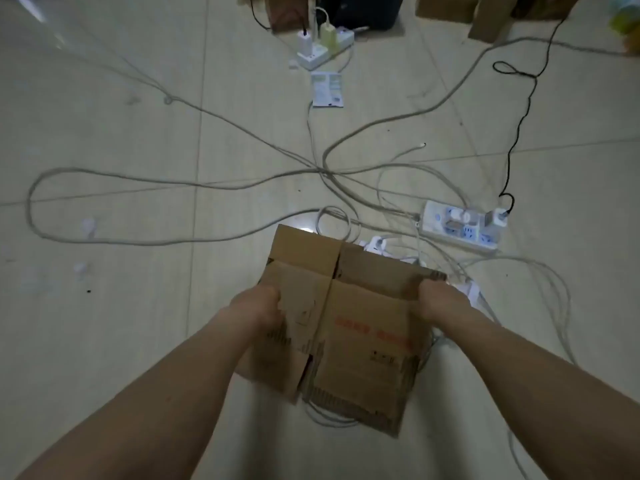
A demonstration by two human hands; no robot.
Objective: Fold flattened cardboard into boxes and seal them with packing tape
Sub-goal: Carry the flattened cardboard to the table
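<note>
A flattened brown cardboard box (349, 327) with red lettering hangs above the tiled floor, held between both hands. My left hand (258, 308) grips its left edge, fingers curled round the cardboard. My right hand (438, 301) grips the right edge near the upper corner. The flaps at the far and near ends stick out flat. No tape is in view.
Many grey cables (207, 183) loop across the floor. A white power strip (460, 225) lies right of the box, another power strip (323, 46) at the back. A white leaflet (327, 90) lies near it. More cardboard boxes (446, 8) stand along the far edge.
</note>
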